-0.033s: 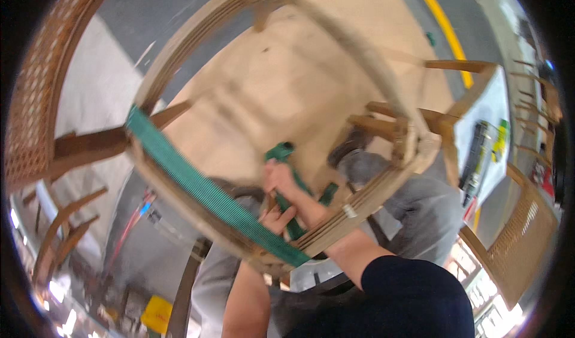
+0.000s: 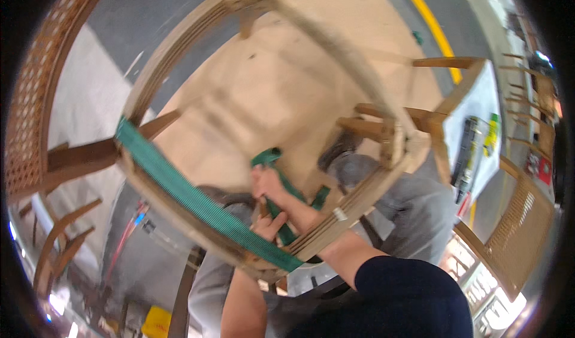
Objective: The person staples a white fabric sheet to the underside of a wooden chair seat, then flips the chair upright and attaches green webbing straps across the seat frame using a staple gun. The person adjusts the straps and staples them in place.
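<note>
While reaching up from beneath the frame (image 2: 359, 200), clamps the fingers of the right hand (image 2: 268, 181) around the loose green strap (image 2: 262, 157), inside the frame's opening. Curls the fingers of the left hand (image 2: 269, 225) against the same strap, closer to the frame's near corner; cannot tell whether clamped on it or only touching. Lets one end of the strap stick out beside the right forearm, just inside the frame's right near rail. Has a flat green band (image 2: 194, 192) stretched along the frame's left near rail, corner to corner. Sits with grey-trousered legs (image 2: 413, 218) spread to either side of the hands, below the frame. Shows a dark sleeve (image 2: 413, 296) on the near side of the frame. Has a tan sheet (image 2: 299, 80) spread on the floor under the frame and a yellow line (image 2: 428, 17) beyond its far right. Has, right of the frame, a white-topped stand (image 2: 484, 101) bearing a dark tool (image 2: 465, 152) and a yellow-green tool (image 2: 492, 135); left of the frame, a cane panel (image 2: 45, 86).
</note>
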The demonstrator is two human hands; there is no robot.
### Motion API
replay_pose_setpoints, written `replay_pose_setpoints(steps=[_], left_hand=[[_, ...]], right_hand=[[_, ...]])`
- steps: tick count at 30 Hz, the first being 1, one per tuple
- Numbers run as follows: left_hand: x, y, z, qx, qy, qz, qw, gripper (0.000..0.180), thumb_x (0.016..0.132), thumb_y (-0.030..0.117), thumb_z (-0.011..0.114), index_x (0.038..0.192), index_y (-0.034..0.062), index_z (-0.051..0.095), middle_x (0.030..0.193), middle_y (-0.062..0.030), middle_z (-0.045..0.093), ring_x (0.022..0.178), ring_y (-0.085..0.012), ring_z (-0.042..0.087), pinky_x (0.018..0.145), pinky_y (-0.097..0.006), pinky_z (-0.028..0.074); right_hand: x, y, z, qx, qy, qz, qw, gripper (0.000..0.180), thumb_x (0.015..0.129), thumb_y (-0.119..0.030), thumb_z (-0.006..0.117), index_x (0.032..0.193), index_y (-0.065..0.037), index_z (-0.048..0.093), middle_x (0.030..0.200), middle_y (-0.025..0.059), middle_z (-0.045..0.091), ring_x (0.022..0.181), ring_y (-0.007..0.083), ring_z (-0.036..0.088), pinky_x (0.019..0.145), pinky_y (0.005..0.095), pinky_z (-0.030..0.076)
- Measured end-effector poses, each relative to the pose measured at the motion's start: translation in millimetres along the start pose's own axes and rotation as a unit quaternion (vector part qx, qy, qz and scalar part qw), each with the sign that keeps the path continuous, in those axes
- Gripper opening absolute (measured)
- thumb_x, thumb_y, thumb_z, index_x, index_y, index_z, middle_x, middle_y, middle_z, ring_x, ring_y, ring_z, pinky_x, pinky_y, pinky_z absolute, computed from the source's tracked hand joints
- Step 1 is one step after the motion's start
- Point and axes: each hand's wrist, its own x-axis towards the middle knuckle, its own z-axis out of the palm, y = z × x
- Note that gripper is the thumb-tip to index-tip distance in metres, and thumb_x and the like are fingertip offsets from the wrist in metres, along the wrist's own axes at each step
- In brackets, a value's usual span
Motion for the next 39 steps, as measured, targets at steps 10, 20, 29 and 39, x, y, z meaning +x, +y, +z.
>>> replay_pose_setpoints(steps=[10,20,29,39], left_hand=[[-28.4,33.8,2.0,-0.18,0.061,-0.001,0.982,0.037,0.103,0.036,0.068,0.122,0.0037,0.073,0.104,-0.0111,0.073,0.097,-0.0249,0.068,0.086,-0.045,0.052],[-52.8,58.0,1.9,0.169,0.094,0.136,0.972,0.031,0.102,0.03,0.067,0.121,0.0064,0.073,0.108,-0.0098,0.072,0.099,-0.0238,0.068,0.085,-0.042,0.052],[-58.7,31.7,6.7,0.459,0.147,0.206,0.852,0.026,0.101,0.025,0.065,0.12,0.0088,0.073,0.111,-0.0087,0.072,0.101,-0.0228,0.068,0.085,-0.039,0.052],[-22.6,30.8,17.5,0.571,0.139,0.334,0.737,0.022,0.1,0.019,0.064,0.119,0.0115,0.072,0.115,-0.0074,0.071,0.104,-0.0216,0.068,0.084,-0.037,0.052]], right_hand=[[-106.0,-59.0,31.0,-0.113,-0.13,0.052,0.984,0.05,0.114,-0.047,0.044,0.095,-0.007,0.066,0.074,0.007,0.066,0.063,0.0224,0.062,0.063,0.0402,0.053],[-428.3,-226.4,-28.8,-0.518,-0.159,0.054,0.839,0.041,0.108,-0.036,0.061,0.13,-0.002,0.068,0.119,0.009,0.076,0.097,0.019,0.073,0.082,0.0306,0.06],[-487.9,-367.5,-201.8,-0.398,0.428,-0.252,0.771,0.05,0.083,-0.021,0.089,0.12,0.008,0.07,0.088,0.0109,0.071,0.069,0.0221,0.064,0.056,0.0373,0.05],[-514.7,-362.0,-185.3,-0.44,0.394,-0.441,0.676,0.058,0.071,0.002,0.07,0.128,0.005,0.057,0.098,0.0117,0.067,0.073,0.018,0.062,0.061,0.0362,0.051]])
